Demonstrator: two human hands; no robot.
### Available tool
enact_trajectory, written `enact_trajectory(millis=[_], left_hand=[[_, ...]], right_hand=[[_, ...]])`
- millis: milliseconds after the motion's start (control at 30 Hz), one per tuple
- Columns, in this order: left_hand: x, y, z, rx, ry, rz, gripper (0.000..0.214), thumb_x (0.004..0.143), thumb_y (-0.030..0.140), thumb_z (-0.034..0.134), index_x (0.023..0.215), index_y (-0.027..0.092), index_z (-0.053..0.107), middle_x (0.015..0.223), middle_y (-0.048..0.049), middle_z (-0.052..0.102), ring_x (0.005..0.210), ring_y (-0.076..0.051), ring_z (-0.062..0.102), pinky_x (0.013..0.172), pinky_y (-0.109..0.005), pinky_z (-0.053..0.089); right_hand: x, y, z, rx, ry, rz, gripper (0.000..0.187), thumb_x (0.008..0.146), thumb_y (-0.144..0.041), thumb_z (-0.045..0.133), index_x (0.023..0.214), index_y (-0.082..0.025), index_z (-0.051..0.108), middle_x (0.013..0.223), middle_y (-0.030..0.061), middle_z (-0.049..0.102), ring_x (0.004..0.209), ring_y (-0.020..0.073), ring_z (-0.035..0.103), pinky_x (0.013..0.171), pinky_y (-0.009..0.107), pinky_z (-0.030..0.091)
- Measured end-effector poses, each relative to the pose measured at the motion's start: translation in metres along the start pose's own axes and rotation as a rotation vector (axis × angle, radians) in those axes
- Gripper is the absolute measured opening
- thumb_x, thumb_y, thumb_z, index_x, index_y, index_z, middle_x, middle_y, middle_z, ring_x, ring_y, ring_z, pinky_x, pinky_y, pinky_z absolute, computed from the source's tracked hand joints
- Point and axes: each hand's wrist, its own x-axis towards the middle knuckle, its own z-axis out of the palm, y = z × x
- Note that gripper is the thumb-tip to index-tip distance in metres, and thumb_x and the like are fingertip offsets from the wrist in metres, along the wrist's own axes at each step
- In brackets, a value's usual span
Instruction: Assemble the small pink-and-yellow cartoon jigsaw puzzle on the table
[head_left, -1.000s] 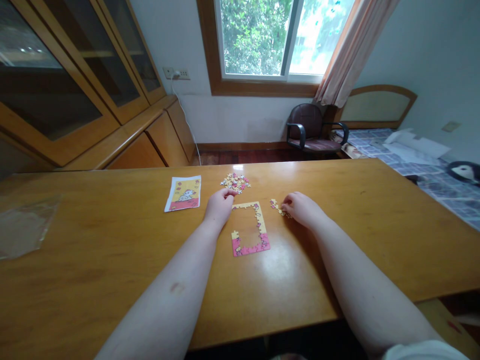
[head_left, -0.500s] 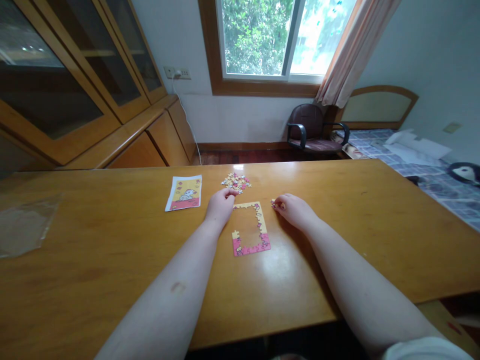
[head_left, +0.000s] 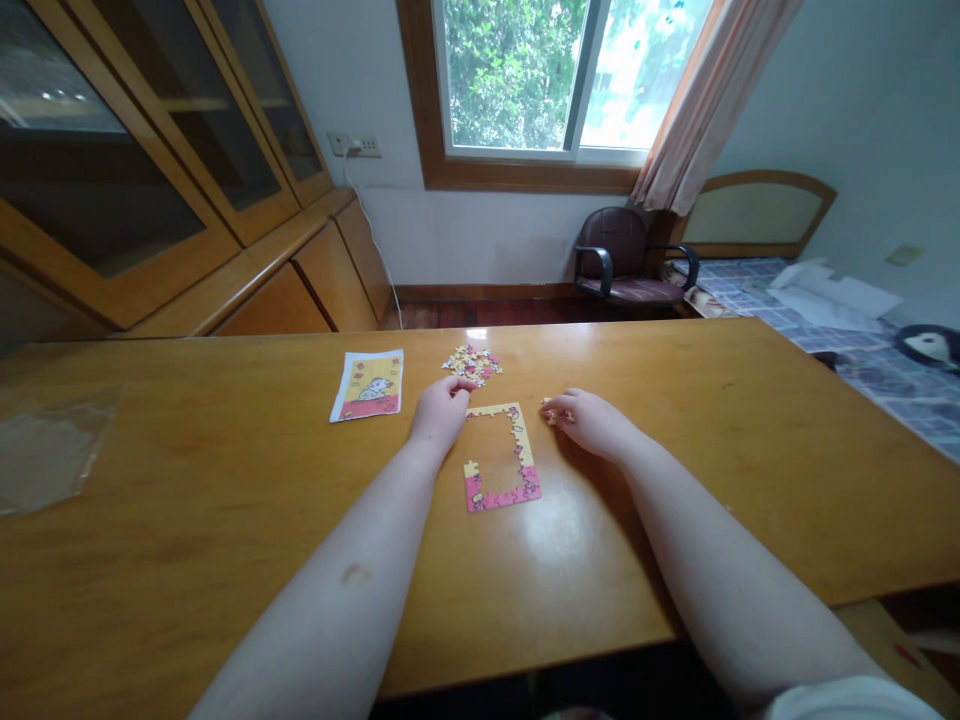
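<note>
A partly joined jigsaw border (head_left: 503, 497), pink along the bottom and yellow above, lies flat on the wooden table with an open middle and a gap on its left side. My left hand (head_left: 441, 408) is at its upper left corner, fingers curled together; whatever they pinch is hidden. To the right of the border, my right hand (head_left: 589, 420) bends down over a few loose puzzle pieces (head_left: 551, 417), its fingertips closed among them. Beyond the border sits a heap of yellow, pink and white puzzle pieces (head_left: 472, 364).
A picture sheet (head_left: 370, 387) with a white animal lies left of the heap. A clear plastic bag (head_left: 56, 450) is at the far left of the table (head_left: 225, 560). Past the table stand a brown armchair (head_left: 626, 255), a cabinet (head_left: 225, 240) and a bed (head_left: 840, 340).
My right hand's fingers have shifted slightly over the loose pieces, and more of those pieces show beneath them. The left hand and the border have stayed put.
</note>
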Motion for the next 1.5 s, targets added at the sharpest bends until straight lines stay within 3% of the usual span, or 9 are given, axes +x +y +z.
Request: enact_trajectory(millis=[333,600,767,1100,1500], left_hand=[[-0.001,0.002,-0.001,-0.008,-0.007,-0.002,0.031,0.072,0.020,0.046,0.089,0.020,0.072,0.071,-0.0004,0.068,0.066,-0.018,0.060,0.062,-0.027,0.045],[-0.001,0.001,-0.001,-0.014,-0.008,-0.014,0.031,0.072,0.021,0.046,0.089,0.020,0.072,0.071,-0.0006,0.068,0.065,-0.018,0.059,0.060,-0.026,0.044],[-0.001,-0.001,-0.001,-0.005,-0.002,-0.009,0.031,0.073,0.021,0.046,0.089,0.020,0.072,0.072,-0.0006,0.068,0.066,-0.018,0.060,0.062,-0.027,0.045],[0.000,0.002,-0.001,-0.022,-0.010,0.009,0.029,0.072,0.018,0.047,0.086,0.020,0.072,0.086,-0.0026,0.073,0.083,-0.021,0.064,0.075,-0.029,0.049],[-0.004,0.003,0.002,-0.036,-0.089,0.154,0.027,0.074,0.018,0.048,0.088,0.020,0.072,0.087,-0.0024,0.071,0.078,-0.018,0.063,0.077,-0.029,0.050]], right_hand=[[0.002,-0.004,-0.002,0.003,-0.031,0.071,0.010,0.080,-0.018,0.062,0.086,-0.020,0.070,0.092,0.0049,0.062,0.081,0.0155,0.060,0.077,0.024,0.044],[-0.003,-0.006,-0.005,0.042,-0.029,0.004,0.013,0.081,-0.023,0.063,0.092,-0.021,0.070,0.097,0.0054,0.062,0.085,0.0158,0.061,0.081,0.025,0.045],[-0.004,-0.011,-0.007,0.028,-0.066,0.047,0.006,0.079,-0.018,0.065,0.083,-0.019,0.069,0.095,0.0058,0.062,0.081,0.0159,0.061,0.079,0.025,0.045],[-0.005,-0.009,-0.003,0.022,-0.087,-0.020,0.004,0.079,-0.015,0.062,0.081,-0.017,0.064,0.092,0.0067,0.063,0.084,0.0165,0.059,0.080,0.026,0.045],[-0.007,-0.013,-0.003,0.182,-0.083,-0.025,0.004,0.073,-0.015,0.064,0.073,-0.018,0.062,0.077,0.0007,0.065,0.071,0.0134,0.056,0.066,0.024,0.041]])
